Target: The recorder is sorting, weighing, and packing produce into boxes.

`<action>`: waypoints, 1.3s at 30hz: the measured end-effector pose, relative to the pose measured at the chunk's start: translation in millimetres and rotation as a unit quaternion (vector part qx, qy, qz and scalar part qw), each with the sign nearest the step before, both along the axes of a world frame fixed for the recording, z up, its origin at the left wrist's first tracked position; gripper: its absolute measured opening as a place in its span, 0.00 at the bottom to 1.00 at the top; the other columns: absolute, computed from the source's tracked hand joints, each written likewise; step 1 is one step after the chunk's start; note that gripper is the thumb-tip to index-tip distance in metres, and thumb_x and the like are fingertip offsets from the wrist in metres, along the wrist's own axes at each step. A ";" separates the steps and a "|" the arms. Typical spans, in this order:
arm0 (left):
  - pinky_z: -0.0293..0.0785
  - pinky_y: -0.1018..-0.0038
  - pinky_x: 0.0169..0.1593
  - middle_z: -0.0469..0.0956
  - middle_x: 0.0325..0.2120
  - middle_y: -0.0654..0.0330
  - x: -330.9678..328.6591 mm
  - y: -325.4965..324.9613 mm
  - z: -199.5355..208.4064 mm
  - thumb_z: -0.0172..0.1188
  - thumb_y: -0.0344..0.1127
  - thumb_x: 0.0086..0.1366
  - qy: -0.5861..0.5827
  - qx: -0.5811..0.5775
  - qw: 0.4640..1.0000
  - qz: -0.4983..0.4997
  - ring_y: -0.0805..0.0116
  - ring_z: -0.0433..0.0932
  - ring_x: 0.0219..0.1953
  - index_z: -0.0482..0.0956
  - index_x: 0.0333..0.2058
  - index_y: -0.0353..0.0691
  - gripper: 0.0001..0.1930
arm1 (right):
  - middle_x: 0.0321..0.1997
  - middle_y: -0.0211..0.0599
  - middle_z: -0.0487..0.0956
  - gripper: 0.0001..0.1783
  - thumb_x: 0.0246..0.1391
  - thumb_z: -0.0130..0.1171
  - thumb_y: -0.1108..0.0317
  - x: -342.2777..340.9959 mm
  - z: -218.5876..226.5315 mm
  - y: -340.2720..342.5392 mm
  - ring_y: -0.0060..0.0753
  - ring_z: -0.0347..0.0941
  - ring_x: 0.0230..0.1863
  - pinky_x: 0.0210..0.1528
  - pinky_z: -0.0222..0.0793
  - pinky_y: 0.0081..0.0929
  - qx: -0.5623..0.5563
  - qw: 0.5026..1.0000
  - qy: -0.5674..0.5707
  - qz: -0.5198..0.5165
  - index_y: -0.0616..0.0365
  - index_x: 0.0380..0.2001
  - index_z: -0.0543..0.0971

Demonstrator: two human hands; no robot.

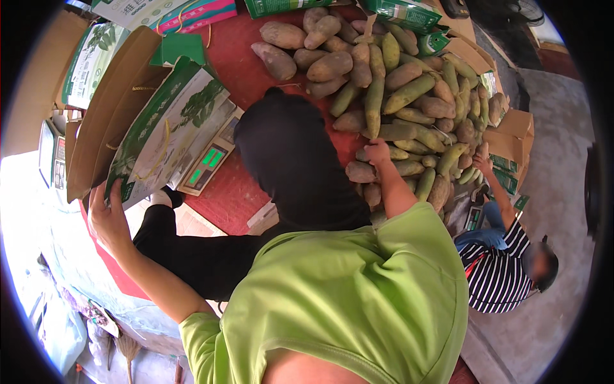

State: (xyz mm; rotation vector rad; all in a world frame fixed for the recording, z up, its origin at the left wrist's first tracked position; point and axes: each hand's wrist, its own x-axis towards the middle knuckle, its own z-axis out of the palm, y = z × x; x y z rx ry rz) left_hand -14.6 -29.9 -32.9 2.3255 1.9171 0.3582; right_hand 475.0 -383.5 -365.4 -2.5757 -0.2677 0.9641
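My left hand (107, 214) pinches the lower edge of an open green-and-white carton (198, 105), with the thumb on one side. Beneath that carton is a digital scale (208, 165) with lit green digits. On the right, my right hand (378, 152) reaches into a heap of long green radishes (409, 93) and brownish sweet potatoes (329, 66). Its fingers are curled in, close to the thin tip of one radish. What they grip is hidden from view. The heap lies on a red tabletop (233, 54), where I sit with one black-trousered leg (204, 256) bent.
A co-worker (499, 269) in a striped top reaches a hand (483, 165) to the heap's right edge. Near that person stands another scale (473, 219). Open cardboard boxes (511, 137) border the heap. More cartons (93, 61) stand at the far left, and a broom (128, 349) is lower left.
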 end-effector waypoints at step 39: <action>0.72 0.66 0.40 0.75 0.27 0.62 21.6 -37.3 -7.3 0.57 0.34 0.57 0.035 0.091 0.992 -0.076 0.61 0.77 0.36 0.82 0.36 0.49 0.08 | 0.27 0.33 0.77 0.18 0.54 0.61 0.56 39.0 101.7 32.6 0.26 0.70 0.20 0.19 0.62 0.22 0.264 0.901 0.093 -0.331 0.58 0.40 0.77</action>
